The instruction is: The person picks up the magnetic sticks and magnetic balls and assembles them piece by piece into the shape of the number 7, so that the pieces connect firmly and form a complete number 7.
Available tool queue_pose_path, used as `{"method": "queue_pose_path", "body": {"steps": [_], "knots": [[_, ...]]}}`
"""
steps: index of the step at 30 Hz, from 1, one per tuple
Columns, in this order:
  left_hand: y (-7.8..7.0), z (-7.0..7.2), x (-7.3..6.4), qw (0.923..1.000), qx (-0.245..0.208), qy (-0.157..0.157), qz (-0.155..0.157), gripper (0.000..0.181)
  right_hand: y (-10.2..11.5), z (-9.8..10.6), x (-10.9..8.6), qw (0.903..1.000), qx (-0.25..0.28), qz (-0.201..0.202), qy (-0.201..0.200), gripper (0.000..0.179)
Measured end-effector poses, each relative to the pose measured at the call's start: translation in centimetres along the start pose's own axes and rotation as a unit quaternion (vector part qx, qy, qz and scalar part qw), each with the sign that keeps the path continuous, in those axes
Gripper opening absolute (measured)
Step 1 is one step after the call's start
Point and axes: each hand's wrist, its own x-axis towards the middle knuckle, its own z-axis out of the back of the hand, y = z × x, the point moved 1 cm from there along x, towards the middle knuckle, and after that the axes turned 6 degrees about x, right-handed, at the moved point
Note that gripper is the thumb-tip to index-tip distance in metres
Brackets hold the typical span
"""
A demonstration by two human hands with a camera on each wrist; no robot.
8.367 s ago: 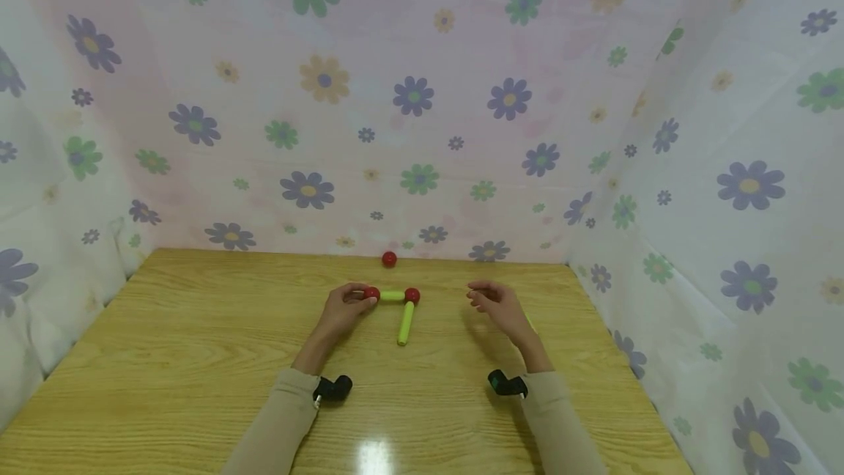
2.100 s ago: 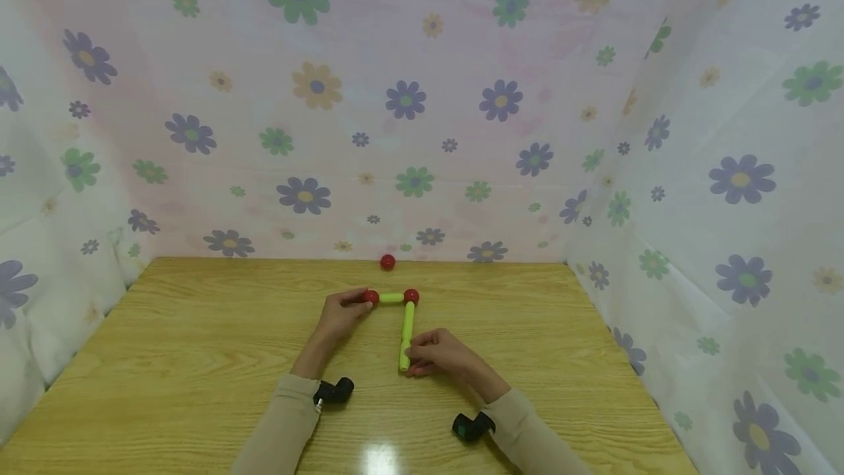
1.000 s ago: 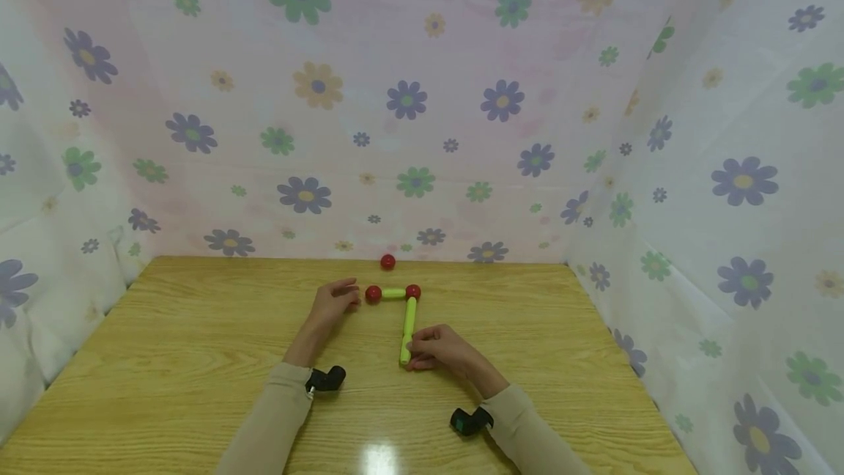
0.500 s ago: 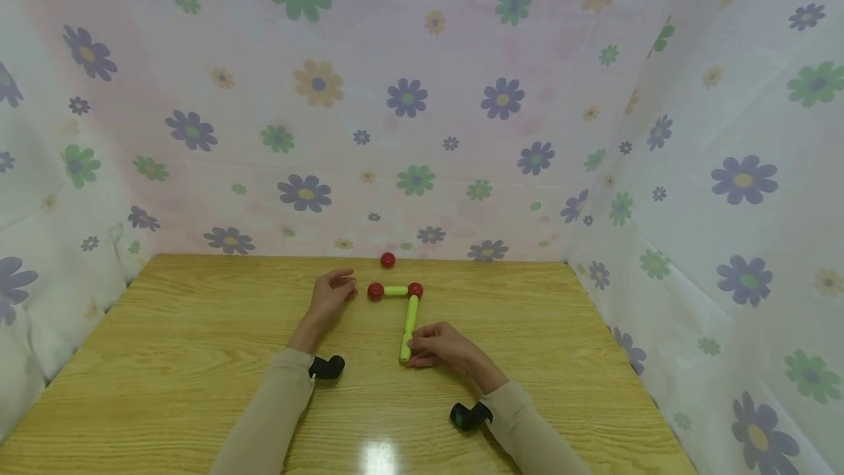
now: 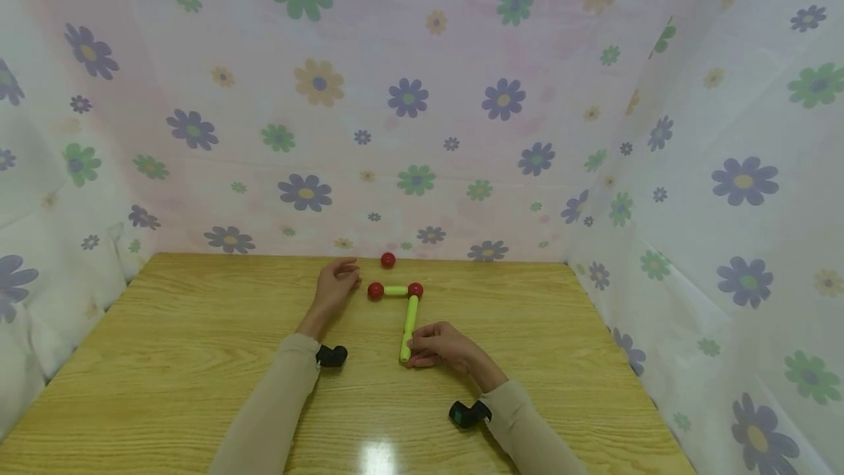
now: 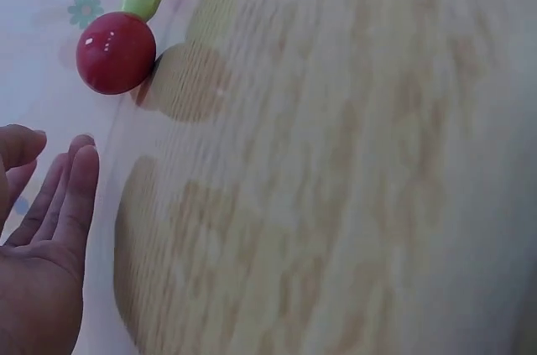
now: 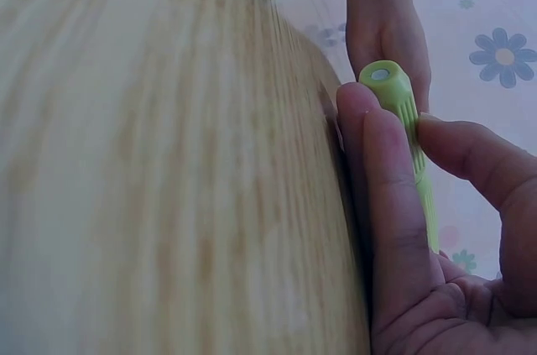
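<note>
My right hand (image 5: 448, 349) pinches a yellow-green magnetic rod (image 5: 405, 350) between thumb and fingers. In the right wrist view its ribbed end carries a grey disc (image 7: 381, 75). This rod lines up end to end with another yellow-green rod (image 5: 411, 311), which runs up to a red ball (image 5: 415, 290). From that ball a shorter-looking rod (image 5: 395, 291) leads left to a second red ball (image 5: 375, 291). My left hand (image 5: 336, 289) is held empty, left of this ball, fingers relaxed. The left wrist view shows a gap between the fingers (image 6: 80, 195) and the ball (image 6: 116, 53).
One loose red ball (image 5: 387, 260) lies at the back edge of the wooden table (image 5: 198, 358). Behind the table hangs a flower-printed cloth (image 5: 369, 57), which also closes off both sides. A small black camera sits on each wrist.
The left hand has let go of the left red ball and moved back, towards the loose ball's level. The right hand came from the right and brought the second rod to the first one's end.
</note>
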Motion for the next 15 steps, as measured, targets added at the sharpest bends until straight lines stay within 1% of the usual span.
{"method": "queue_pose_path", "body": {"steps": [7,9,15], "knots": [[-0.3,-0.7,0.6,0.9996,-0.004,-0.018,-0.021,0.037,0.0,0.0,0.0,1.0000,0.004,-0.003,0.003,0.021],[-0.4,-0.9,0.7,0.9995,-0.002,-0.018,-0.024,0.037,0.0,0.0,0.0,1.0000,0.005,-0.003,0.003,0.022],[-0.5,-1.6,1.3,0.9997,0.006,-0.016,-0.019,0.037,0.0,0.0,0.0,1.0000,0.002,-0.003,0.002,0.026]]}}
